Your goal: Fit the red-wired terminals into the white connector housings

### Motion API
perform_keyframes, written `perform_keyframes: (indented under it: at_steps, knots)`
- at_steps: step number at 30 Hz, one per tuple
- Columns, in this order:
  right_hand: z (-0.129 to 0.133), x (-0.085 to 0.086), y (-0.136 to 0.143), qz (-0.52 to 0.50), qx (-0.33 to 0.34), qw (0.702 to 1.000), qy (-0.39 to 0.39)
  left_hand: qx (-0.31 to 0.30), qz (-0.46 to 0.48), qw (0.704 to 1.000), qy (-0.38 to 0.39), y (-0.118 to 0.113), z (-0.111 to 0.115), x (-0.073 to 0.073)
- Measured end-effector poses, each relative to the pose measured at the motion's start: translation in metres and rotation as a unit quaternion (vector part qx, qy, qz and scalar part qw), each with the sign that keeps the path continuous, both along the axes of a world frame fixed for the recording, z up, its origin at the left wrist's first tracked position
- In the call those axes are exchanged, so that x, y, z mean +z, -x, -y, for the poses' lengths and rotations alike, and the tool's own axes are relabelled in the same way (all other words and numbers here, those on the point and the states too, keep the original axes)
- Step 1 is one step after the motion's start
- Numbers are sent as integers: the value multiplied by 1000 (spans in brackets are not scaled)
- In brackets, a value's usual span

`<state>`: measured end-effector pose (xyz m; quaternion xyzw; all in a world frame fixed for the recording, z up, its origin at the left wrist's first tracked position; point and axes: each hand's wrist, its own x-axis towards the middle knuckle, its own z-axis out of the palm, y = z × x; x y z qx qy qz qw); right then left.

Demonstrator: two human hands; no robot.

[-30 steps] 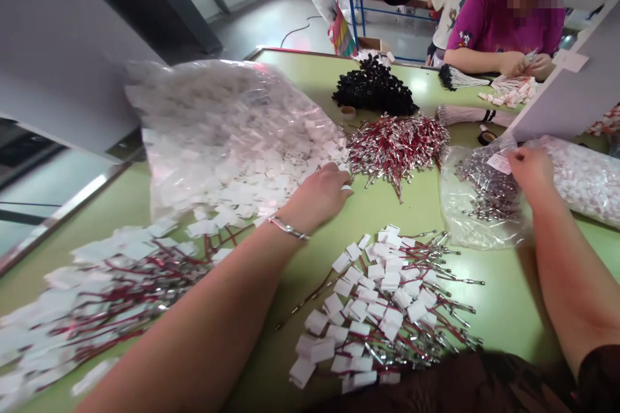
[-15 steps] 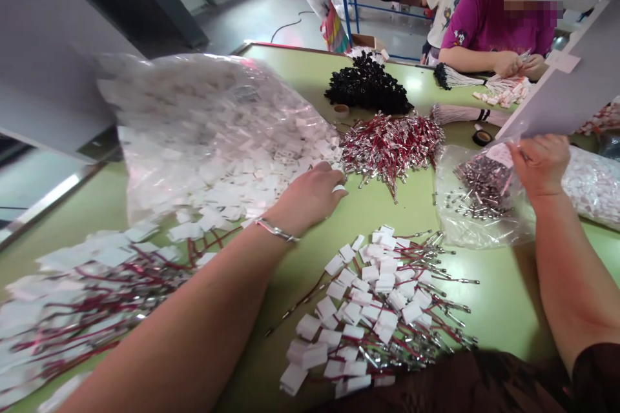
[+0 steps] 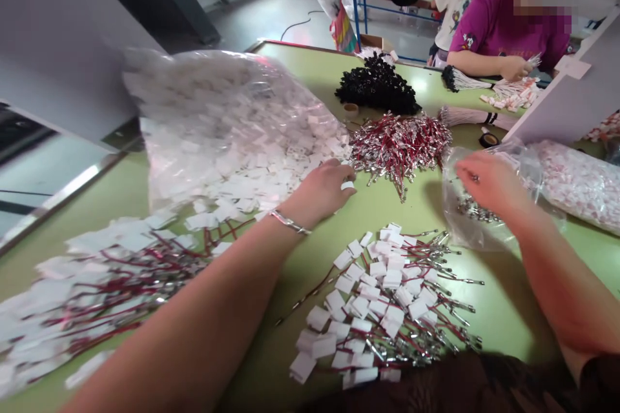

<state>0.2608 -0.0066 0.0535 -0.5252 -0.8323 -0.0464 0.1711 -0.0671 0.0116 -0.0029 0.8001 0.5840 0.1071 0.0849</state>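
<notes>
Pinches a small white block [image 3: 347, 186] between thumb and finger of the left hand [image 3: 325, 188], beside a big clear bag of white blocks [image 3: 208, 126] at ten o'clock and a heap of red wires [image 3: 400, 147] at two o'clock. Hovers with the right hand [image 3: 494, 186], fingers bent and blurred, over a clear bag [image 3: 460, 232]; cannot tell whether gripping or loose. At seven o'clock from that hand, loose metal bits [image 3: 477, 211] in the bag; at three, a bulging bag of pinkish-white pieces [image 3: 581, 186]; at twelve, a roll of black tape [image 3: 489, 140]. On the green table [image 3: 310, 261], from the left hand: at five o'clock, a pile of wired white blocks [image 3: 382, 300]; at eight, a second such pile [image 3: 106, 277]; at one, a black heap [image 3: 378, 89]. Across the table, a person in purple [image 3: 504, 32].
</notes>
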Motion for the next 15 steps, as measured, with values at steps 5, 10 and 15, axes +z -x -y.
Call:
perform_keyframes:
  at_steps: [5,10,15]
  knots:
    - [-10,-42,66,-50,84,978,182,-4,-4,1000,-12,-2,3,2]
    - [-24,-53,73,17,142,975,172,25,-12,1000,3,-1,5,5]
    - [-19,-54,75,107,126,976,142,5,5,999,-33,-5,7,4]
